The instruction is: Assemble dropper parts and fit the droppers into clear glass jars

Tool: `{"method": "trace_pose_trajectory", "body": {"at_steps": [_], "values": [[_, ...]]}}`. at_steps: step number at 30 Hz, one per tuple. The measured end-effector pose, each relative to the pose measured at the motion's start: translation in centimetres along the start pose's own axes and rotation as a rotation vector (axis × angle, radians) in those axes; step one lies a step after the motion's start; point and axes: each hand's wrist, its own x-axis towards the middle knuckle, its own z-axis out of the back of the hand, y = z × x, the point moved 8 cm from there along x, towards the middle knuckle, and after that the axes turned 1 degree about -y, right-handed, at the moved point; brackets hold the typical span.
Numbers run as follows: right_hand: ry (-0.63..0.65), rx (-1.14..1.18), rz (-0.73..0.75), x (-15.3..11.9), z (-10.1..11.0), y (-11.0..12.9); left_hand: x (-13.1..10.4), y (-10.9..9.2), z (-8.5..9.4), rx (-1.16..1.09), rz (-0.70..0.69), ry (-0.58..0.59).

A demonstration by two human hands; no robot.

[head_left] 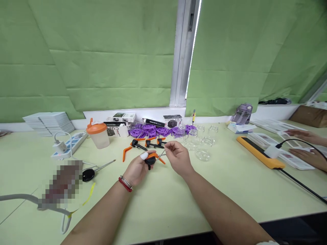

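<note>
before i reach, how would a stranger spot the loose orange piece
At the back of the table, find the purple discs. In front of their left end, left of the black-and-orange parts, lies a bent orange piece. Unlike those, it has no black part.

Creased green sheets (102,51) hang behind the table (163,211), spreading to either side of a pale, upright window frame (182,58); a dark latch (191,22) sits high in the frame; a thin strip of bright light (193,51) runs down its right edge; a low white wall strip (160,111) shows beneath the sheets; the tabletop is pale yellow-green and evenly lit; below its near edge lies dark shadow.
</note>
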Motion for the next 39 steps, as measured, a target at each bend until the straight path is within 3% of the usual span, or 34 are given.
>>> {"method": "trace_pose_trajectory", "body": {"at_steps": [7,16,22,24,27,30,39], "values": [[0.029,0.081,-0.162,-0.1,-0.8,-1.4,-0.8,2.7,-2.3,0.100,0.134,0.129],[0.007,0.160,-0.270,-0.3,-1.2,-2.3,-0.6,3.3,-2.0,0.013,0.183,0.182],[0.179,0.072,-0.310,-0.9,-2.5,-3.8,-0.7,3.1,-2.3,-0.002,0.185,0.199],[0.252,-0.035,-0.277,-1.1,-2.8,-3.5,-0.6,2.9,-2.1,-0.007,0.170,0.174],[0.345,-0.172,-0.111,-1.0,-3.2,-2.3,-0.5,2.6,-1.9,-0.008,0.163,0.153],[0.400,-0.223,0.045,-1.0,-3.6,-1.4,-0.5,2.4,-1.8,-0.025,0.166,0.151],[0.518,-0.491,0.283,-2.1,-4.9,-0.1,0.3,1.8,-0.6,-0.113,0.112,0.065]]}}
